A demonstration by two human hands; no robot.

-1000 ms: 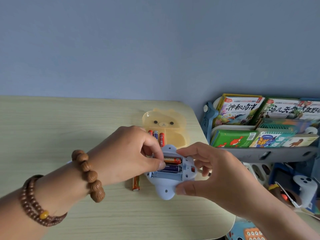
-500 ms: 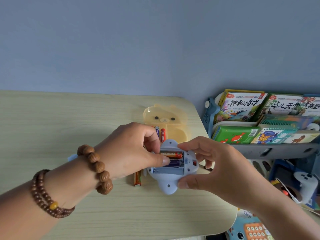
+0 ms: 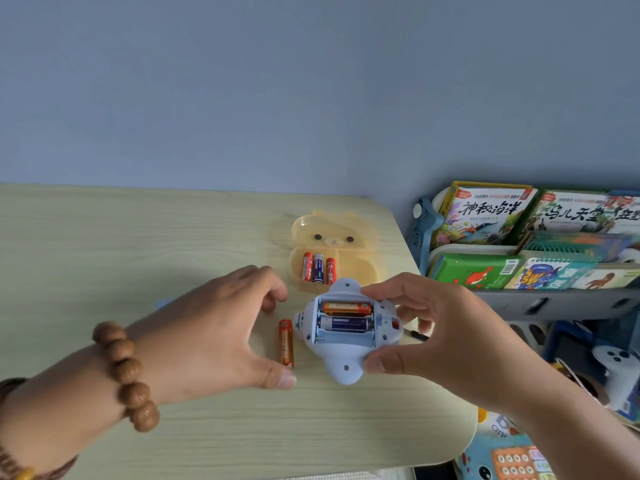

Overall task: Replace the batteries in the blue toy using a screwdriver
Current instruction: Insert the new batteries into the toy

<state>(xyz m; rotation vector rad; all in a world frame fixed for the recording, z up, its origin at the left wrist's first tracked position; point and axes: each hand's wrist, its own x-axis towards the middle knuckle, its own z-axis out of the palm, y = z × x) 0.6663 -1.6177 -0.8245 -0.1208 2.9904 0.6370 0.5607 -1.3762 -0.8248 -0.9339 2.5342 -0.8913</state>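
Note:
The pale blue toy (image 3: pixel 341 363) lies on its face near the table's right edge, its battery bay uncovered. An orange battery (image 3: pixel 346 308) and a dark blue battery (image 3: pixel 346 323) fill the two upper slots; the lowest slot (image 3: pixel 346 339) is bare. My right hand (image 3: pixel 446 337) grips the toy from the right, thumb on its lower edge. My left hand (image 3: pixel 214 327) hovers open just left of it, around a loose orange battery (image 3: pixel 286 342) lying on the table, not touching it. A dark screwdriver tip (image 3: pixel 417 334) peeks out behind my right fingers.
A yellow bear-shaped box (image 3: pixel 360 268) stands open behind the toy with three batteries (image 3: pixel 318 268) inside. A light blue piece (image 3: pixel 166 301) shows behind my left wrist. A rack of picture books (image 3: pixel 519 244) stands to the right of the table's rounded edge (image 3: pixel 464 441).
My left hand has pulled back left from the battery bay and spread open. The blue battery now sits pressed into the middle slot. The camera has tilted up slightly.

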